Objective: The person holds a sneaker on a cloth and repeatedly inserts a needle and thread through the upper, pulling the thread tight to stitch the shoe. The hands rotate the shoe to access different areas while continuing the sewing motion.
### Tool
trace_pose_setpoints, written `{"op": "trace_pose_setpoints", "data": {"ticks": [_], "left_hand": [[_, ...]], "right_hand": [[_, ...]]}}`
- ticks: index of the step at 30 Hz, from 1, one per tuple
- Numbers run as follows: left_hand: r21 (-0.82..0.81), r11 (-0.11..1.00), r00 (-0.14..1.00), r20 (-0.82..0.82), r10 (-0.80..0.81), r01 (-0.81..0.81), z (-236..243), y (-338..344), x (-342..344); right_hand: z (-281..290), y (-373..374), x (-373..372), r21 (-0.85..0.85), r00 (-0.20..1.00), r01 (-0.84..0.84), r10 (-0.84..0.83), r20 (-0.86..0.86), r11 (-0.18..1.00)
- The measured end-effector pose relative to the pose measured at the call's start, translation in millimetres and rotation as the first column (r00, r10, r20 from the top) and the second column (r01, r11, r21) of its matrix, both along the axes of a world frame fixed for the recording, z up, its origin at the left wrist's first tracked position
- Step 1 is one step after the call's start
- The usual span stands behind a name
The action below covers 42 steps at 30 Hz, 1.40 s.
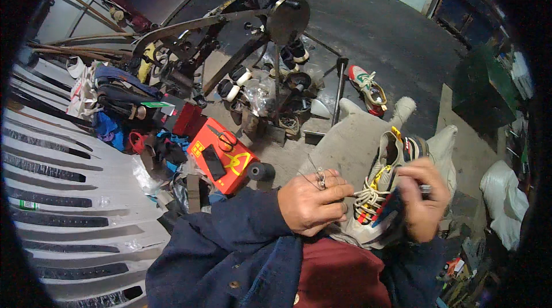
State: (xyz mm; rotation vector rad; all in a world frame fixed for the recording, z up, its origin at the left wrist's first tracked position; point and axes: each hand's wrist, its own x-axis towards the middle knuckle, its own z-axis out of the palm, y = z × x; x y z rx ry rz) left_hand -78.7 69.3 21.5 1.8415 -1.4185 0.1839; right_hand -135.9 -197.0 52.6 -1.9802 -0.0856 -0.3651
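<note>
A beige sneaker (pixel 376 164) with cream laces, yellow trim and red and blue side panels rests on my lap. Next to its laces, on the left, my left hand (pixel 316 201) is closed, fingers bent together. Thin dark strands stick up by its knuckles; what the fingers pinch is too small to make out. My right hand (pixel 424 201) curls over the sneaker's right side, slightly blurred. Its fingers are bent in, and a small dark thing shows near them, its kind unclear. A pale cloth (pixel 362 135) is spread under and beyond the sneaker.
An orange box (pixel 236 173) bears scissors (pixel 223 137) and a black phone (pixel 213 161), beside a black spool (pixel 261 171). Ahead stands an iron machine with a round wheel (pixel 288 18). Another sneaker (pixel 368 89) lies beyond the cloth. Belts (pixel 57 217) line the left; a white sack (pixel 503 201) sits right.
</note>
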Motion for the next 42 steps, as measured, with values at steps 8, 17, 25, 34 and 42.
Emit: {"op": "trace_pose_setpoints", "data": {"ticks": [8, 17, 25, 34, 42], "left_hand": [[-0.009, 0.993, 0.993, -0.004, -0.121, 0.121, -7.8, 1.7, -10.8], [-0.027, 0.991, 0.986, -0.097, -0.135, 0.133, -14.7, 2.2, -16.7], [-0.086, 0.996, 0.982, -0.179, -0.053, 0.038, -14.6, 13.9, -18.6], [-0.253, 0.829, 0.808, -0.481, 0.34, -0.499, -14.1, 26.4, -28.5], [-0.365, 0.772, 0.633, -0.772, 0.061, -0.52, -25.4, 58.6, -12.9]], "right_hand": [[15.1, 68.8, 31.3, 0.094, 0.881, -0.389, 0.4, -0.253, 0.916], [0.5, 59.1, 34.8, 0.108, 0.996, -0.082, 0.085, -0.025, 0.991], [2.1, 17.8, 36.0, 0.355, 0.962, 0.103, -0.003, -0.272, 0.929], [-6.9, 12.2, 39.9, 0.695, 0.954, 0.041, 0.179, -0.241, 0.718], [-10.8, 31.6, 41.7, 0.719, 0.933, 0.06, 0.218, -0.288, 0.692]]}}
